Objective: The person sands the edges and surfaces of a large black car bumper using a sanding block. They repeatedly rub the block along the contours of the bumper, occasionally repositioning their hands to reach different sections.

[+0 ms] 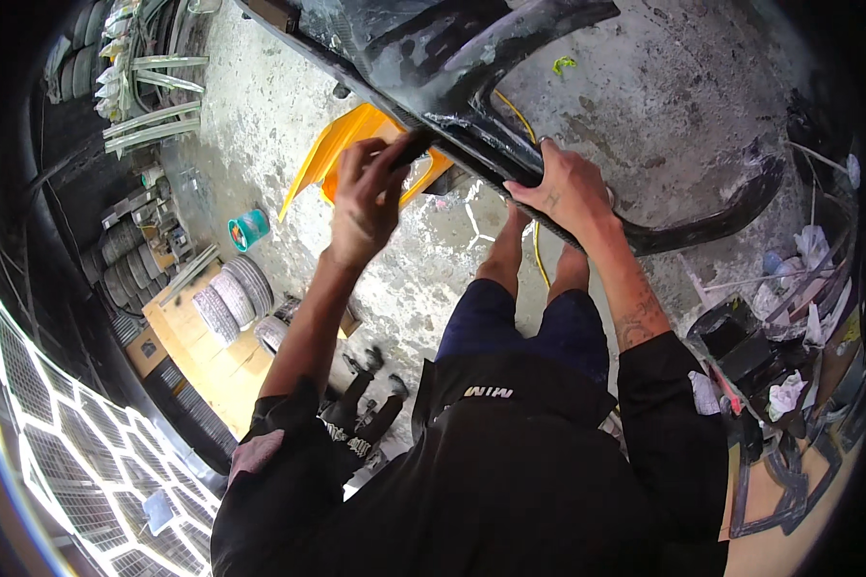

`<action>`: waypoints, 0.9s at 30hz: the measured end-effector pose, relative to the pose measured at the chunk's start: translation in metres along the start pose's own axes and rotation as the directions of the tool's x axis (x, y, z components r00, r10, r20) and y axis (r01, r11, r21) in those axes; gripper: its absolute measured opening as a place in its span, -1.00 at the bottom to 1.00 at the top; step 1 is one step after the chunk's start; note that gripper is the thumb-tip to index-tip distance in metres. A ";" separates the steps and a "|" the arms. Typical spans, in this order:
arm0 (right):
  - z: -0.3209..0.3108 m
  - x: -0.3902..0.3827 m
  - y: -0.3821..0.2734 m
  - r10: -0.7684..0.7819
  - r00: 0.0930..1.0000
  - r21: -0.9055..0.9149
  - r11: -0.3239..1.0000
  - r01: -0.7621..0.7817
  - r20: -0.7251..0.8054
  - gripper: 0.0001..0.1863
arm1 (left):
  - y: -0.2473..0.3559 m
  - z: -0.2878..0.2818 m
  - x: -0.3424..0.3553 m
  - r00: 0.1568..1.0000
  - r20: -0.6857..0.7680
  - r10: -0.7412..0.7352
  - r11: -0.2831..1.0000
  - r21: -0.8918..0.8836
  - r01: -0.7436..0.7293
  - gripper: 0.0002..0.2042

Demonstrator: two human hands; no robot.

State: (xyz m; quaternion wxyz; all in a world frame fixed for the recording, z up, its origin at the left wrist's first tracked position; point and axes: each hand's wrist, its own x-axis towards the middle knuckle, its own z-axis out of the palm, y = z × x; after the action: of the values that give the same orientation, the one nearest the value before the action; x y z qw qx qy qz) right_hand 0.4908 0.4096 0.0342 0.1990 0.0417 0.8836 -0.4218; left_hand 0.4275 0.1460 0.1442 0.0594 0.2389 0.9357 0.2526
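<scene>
Across the top of the head view stretches a large black car body part [443, 87], glossy and wet-looking in patches, with a curved arm reaching to the right. My right hand [573, 197] grips its lower edge, thumb on top and fingers curled over it. My left hand [364, 197] is raised at the same edge further left, fingers pinched around a small dark piece [413, 150]. That piece lies against the edge, and its exact kind cannot be made out. Below the edge, behind my left hand, there is a yellow-orange plastic panel [342, 144].
A teal bucket [248, 231] stands on the stained concrete floor. Stacked tyres [236, 293] and a wooden board [216, 365] are at the left. A yellow cord [539, 255] runs past my feet. Boxes, rags and scraps [760, 332] clutter the right side.
</scene>
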 end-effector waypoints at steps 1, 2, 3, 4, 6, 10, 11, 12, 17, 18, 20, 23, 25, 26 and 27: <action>-0.001 0.000 -0.005 -0.010 1.000 -0.006 1.000 0.010 0.000 -0.33 | -0.003 0.013 0.012 0.991 0.004 0.131 0.990 0.060 -0.131 -0.54; 0.001 -0.001 -0.007 -0.028 0.999 -0.025 0.999 0.027 -0.041 -0.37 | 0.011 0.027 0.031 0.975 0.045 0.217 0.965 0.141 -0.221 -0.55; 0.004 -0.001 -0.013 -0.047 0.996 -0.043 0.998 0.044 -0.080 -0.40 | 0.016 0.044 0.055 0.949 0.114 0.295 0.934 0.177 -0.312 -0.54; 0.000 0.000 -0.023 -0.014 0.999 -0.065 0.998 0.012 -0.030 -0.40 | 0.018 0.055 0.077 0.933 0.096 0.346 0.922 0.150 -0.357 -0.54; -0.004 0.005 -0.015 -0.021 1.000 -0.044 0.999 0.020 -0.014 -0.38 | 0.015 0.062 0.094 0.911 0.151 0.383 0.902 0.153 -0.405 -0.55; 0.000 0.004 -0.009 -0.035 0.998 -0.063 0.998 0.032 -0.047 -0.35 | -0.001 0.046 0.068 0.898 0.076 0.434 0.881 0.173 -0.440 -0.52; 0.001 0.005 -0.009 -0.014 0.998 -0.068 0.998 0.010 -0.055 -0.35 | -0.005 0.052 0.081 0.896 0.077 0.438 0.878 0.177 -0.445 -0.52; 0.000 0.005 -0.009 -0.049 0.997 -0.037 0.998 0.047 -0.067 -0.33 | 0.002 0.054 0.098 0.869 0.139 0.476 0.842 0.215 -0.495 -0.48; -0.007 0.005 -0.006 -0.002 0.998 -0.041 0.999 0.005 0.067 -0.35 | 0.002 0.059 0.083 0.866 0.133 0.483 0.819 0.281 -0.500 -0.45; -0.002 0.002 -0.009 0.006 0.999 -0.045 0.999 -0.005 0.036 -0.37 | 0.003 0.044 0.075 0.876 0.179 0.447 0.840 0.252 -0.480 -0.47; -0.003 0.001 -0.005 0.003 1.000 -0.054 0.999 -0.003 0.007 -0.36 | 0.007 0.053 0.098 0.848 0.187 0.496 0.799 0.284 -0.530 -0.45; 0.001 0.006 0.002 -0.108 0.993 0.003 0.994 0.108 -0.044 -0.31 | 0.026 0.056 0.118 0.812 0.244 0.530 0.759 0.290 -0.583 -0.39; 0.000 0.007 0.009 -0.082 0.996 0.026 0.996 0.082 0.021 -0.30 | 0.020 0.052 0.096 0.862 0.280 0.422 0.780 0.373 -0.503 -0.38; 0.001 0.007 0.009 -0.068 0.998 -0.001 0.998 0.068 -0.001 -0.30 | 0.005 0.047 0.080 0.859 0.289 0.422 0.759 0.405 -0.510 -0.42; 0.000 0.004 0.007 -0.044 0.999 -0.028 0.999 0.044 -0.021 -0.30 | -0.003 0.046 0.076 0.864 0.207 0.459 0.797 0.334 -0.503 -0.45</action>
State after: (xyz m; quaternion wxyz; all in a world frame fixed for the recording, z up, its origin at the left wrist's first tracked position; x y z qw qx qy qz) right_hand 0.4887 0.4135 0.0270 0.1809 0.0240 0.8922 -0.4132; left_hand 0.3705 0.2006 0.1035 0.0003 0.4897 0.8698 0.0606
